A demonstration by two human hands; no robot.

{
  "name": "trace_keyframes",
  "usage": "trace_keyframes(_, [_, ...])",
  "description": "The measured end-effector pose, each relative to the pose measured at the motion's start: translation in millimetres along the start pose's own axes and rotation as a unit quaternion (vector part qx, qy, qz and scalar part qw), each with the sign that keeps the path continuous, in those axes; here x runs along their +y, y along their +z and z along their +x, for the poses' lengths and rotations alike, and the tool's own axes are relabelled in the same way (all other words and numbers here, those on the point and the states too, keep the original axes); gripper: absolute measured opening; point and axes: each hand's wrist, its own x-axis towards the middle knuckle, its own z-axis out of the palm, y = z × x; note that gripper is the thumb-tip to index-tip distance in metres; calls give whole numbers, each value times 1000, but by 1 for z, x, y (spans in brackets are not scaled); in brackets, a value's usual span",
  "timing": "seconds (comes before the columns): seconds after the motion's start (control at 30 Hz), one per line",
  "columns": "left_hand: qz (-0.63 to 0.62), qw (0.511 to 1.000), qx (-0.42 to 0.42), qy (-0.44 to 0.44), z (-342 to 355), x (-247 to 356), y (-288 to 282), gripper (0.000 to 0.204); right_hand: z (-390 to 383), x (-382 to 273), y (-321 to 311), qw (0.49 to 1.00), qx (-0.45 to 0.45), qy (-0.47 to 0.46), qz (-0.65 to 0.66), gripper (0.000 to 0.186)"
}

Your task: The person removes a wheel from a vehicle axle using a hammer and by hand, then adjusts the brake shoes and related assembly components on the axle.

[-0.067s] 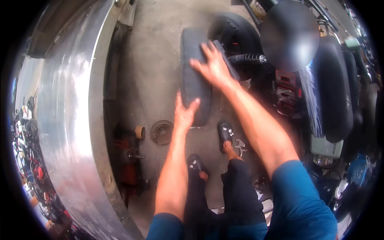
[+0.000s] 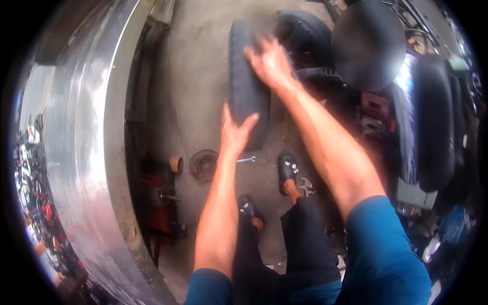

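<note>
A long dark grey padded piece [image 2: 242,84], seat-like with a ridged side, lies lengthwise in front of me. My left hand [image 2: 235,131] touches its near part along the left side, thumb and fingers spread. My right hand [image 2: 271,63] reaches across its far part with fingers apart; the fingertips are smeared by motion. Beyond it sits a rounded black object [image 2: 300,38]. An open-end wrench [image 2: 245,159] lies on the floor below the padded piece.
A shiny metal edge [image 2: 76,127] runs along my left, with a tan roll [image 2: 176,164] beside it. A round metal piece [image 2: 204,162] and an adjustable wrench [image 2: 306,187] lie near my feet. Black seats [image 2: 432,122] and motorcycle parts crowd my right.
The padded piece and both my hands have shifted up, away from my body. More of the open-end wrench now shows below the piece. The right hand's fingertips have become more blurred.
</note>
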Motion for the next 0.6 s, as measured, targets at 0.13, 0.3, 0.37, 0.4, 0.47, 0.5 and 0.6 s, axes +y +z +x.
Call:
trace_keyframes(0.13, [-38, 996, 33, 76, 53, 22, 22, 109, 16, 13, 23, 982, 101, -87, -133, 64])
trace_keyframes(0.3, [-127, 981, 23, 144, 91, 40, 72, 105, 61, 46, -1, 991, 40, -22, -128, 88])
trace_keyframes(0.37, [-69, 983, 50, 161, 87, 47, 91, 100, 100, 73, -17, 989, 19, -76, -123, 83])
trace_keyframes(0.4, [-102, 987, -18, 120, 89, 45, 92, 98, 114, 90, -18, 988, 9, -100, -120, 80])
trace_keyframes(0.47, [-118, 985, -71, 106, 90, 44, 94, 95, 123, 113, -19, 979, 76, -102, -157, 79])
trace_keyframes(0.5, [-93, 986, -48, 127, 90, 38, 92, 93, 107, 96, -11, 980, 93, -72, -162, 75])
trace_keyframes(0.6, [-26, 978, -60, 197, 87, 30, 87, 86, 137, 128, -23, 972, 83, -54, -215, 64])
